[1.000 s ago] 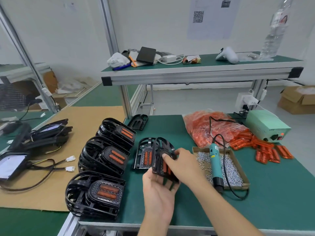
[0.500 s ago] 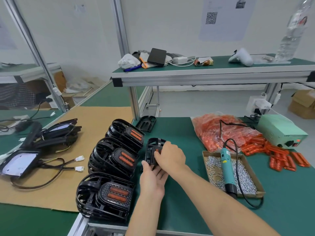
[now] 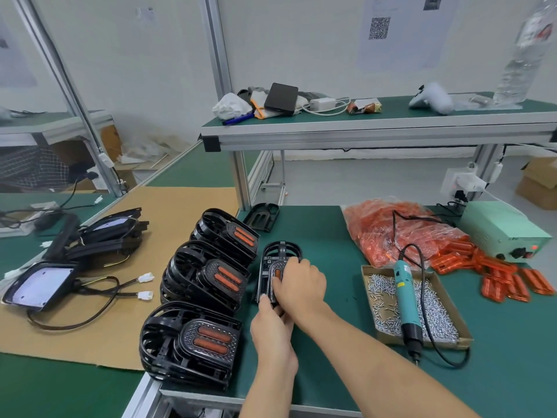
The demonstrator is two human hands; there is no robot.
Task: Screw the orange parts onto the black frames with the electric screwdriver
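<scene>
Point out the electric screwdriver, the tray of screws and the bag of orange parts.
electric screwdriver [image 3: 405, 300]: head view, on its teal barrel.
tray of screws [image 3: 368, 268]: head view, on the cardboard rim at its far left corner.
bag of orange parts [image 3: 373, 233]: head view, on the clear plastic over the orange heap.

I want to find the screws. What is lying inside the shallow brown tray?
Loose silver screws cover the floor of the brown tray. The teal electric screwdriver lies across them; whatever is beneath it is hidden.
</scene>
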